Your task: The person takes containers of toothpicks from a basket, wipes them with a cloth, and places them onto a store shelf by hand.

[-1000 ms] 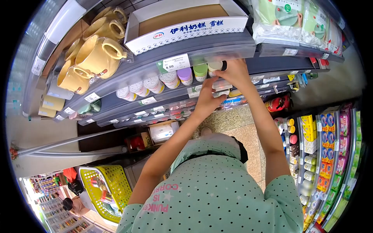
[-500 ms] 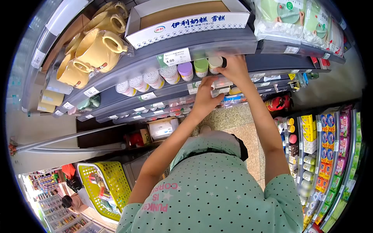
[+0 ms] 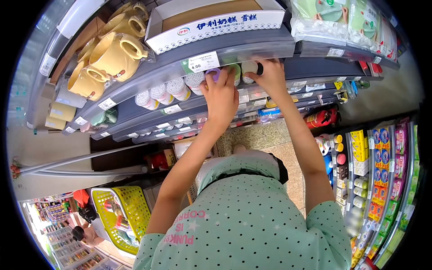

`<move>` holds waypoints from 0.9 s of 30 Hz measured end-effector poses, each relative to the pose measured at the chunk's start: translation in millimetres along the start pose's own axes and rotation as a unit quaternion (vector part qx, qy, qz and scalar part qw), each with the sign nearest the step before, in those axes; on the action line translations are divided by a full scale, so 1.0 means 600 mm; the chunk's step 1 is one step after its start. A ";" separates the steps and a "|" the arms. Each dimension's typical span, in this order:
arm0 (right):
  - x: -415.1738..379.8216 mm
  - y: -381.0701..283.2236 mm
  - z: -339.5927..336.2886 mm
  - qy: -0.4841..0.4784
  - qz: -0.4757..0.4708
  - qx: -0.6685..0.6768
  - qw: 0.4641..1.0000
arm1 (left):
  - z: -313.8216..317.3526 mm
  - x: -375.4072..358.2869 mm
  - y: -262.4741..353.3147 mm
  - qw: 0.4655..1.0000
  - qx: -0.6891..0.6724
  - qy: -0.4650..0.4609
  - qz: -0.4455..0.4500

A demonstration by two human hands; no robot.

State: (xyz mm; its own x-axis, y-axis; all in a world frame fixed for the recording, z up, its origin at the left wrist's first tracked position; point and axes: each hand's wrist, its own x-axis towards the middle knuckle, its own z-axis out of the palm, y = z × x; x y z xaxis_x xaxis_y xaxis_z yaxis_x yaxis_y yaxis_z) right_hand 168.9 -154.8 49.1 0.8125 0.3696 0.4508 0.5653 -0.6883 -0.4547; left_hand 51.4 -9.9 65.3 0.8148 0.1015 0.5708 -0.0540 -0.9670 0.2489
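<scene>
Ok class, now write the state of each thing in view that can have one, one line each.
Left hand: at the purple-lidded tub, grip unclear
Right hand: against the white-lidded tub, grip unclear
Purple-lidded tub: lid on, partly hidden
Green-lidded tub: partly hidden
White-lidded tub: lid on, on the shelf
White carton: open-topped
Yellow mugs: in clear wrap
Yellow basket: open, holding goods

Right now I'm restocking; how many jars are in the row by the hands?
7, left to right: four white jars, purple jar, green jar, pale jar; others may hide behind.
</scene>
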 end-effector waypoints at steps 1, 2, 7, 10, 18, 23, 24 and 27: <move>-0.002 -0.001 -0.001 -0.003 0.007 0.001 1.000 | 0.009 -0.006 -0.005 1.000 0.022 -0.011 0.011; -0.002 0.000 -0.002 -0.009 0.005 0.006 1.000 | 0.016 -0.010 -0.008 0.999 0.043 -0.023 0.022; -0.001 0.000 -0.006 -0.018 0.004 -0.026 1.000 | 0.019 -0.010 -0.006 1.000 0.020 -0.022 0.005; 0.009 0.011 0.010 0.085 -0.018 0.067 0.994 | 0.027 0.015 -0.016 1.000 0.016 0.016 0.005; 0.065 0.020 0.057 -0.015 0.026 0.027 0.999 | 0.037 0.095 -0.041 0.983 0.010 -0.182 -0.029; 0.068 0.016 0.065 -0.012 0.046 0.016 0.999 | 0.070 0.095 -0.058 0.991 0.014 -0.131 0.001; 0.068 0.016 0.062 -0.024 0.052 0.014 0.998 | 0.066 0.098 -0.056 0.989 0.004 -0.149 -0.010; 0.066 0.017 0.053 -0.035 0.059 0.023 0.997 | 0.055 0.103 -0.054 0.981 -0.015 -0.189 -0.037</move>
State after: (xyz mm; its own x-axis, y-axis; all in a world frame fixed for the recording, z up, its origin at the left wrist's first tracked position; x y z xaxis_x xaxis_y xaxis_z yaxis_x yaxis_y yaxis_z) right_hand 211.3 -127.3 37.7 0.8807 0.3313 0.3385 0.4699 -0.7007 -0.5369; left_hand 122.4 20.1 66.6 0.9725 0.0713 0.2216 0.0006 -0.9526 0.3042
